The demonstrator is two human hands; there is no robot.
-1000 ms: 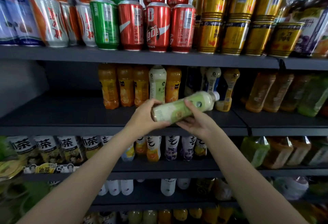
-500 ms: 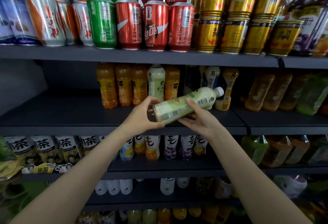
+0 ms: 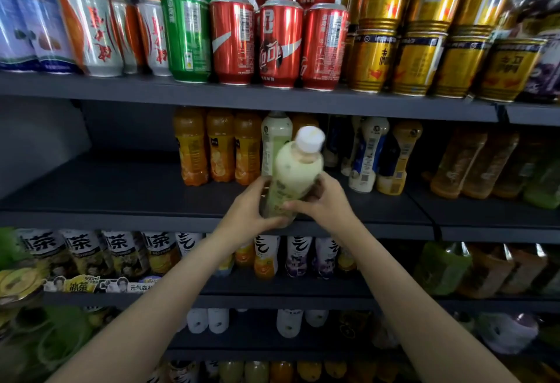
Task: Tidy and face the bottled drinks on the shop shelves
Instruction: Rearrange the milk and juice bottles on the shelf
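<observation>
A pale green bottle (image 3: 295, 173) with a white cap stands nearly upright at the front edge of the middle shelf (image 3: 121, 197). My left hand (image 3: 247, 206) grips its lower left side, and my right hand (image 3: 325, 200) grips its lower right side, fingers curled over the label. Right behind it stands a matching pale green bottle (image 3: 274, 137) in a row with three orange juice bottles (image 3: 219, 149). To the right are white and yellow bottles (image 3: 377, 158). The held bottle's base is hidden by my hands.
Red, green, silver and gold cans (image 3: 278, 43) crowd the top shelf. Amber and green bottles (image 3: 485, 164) fill the middle shelf's right. The left part of the middle shelf is bare dark metal. Lower shelves hold tea bottles (image 3: 121, 252) and small drinks (image 3: 266, 255).
The bottle swung from lying nearly sideways, cap to the right, to nearly upright with its cap up. Both hands moved closer together around its lower part.
</observation>
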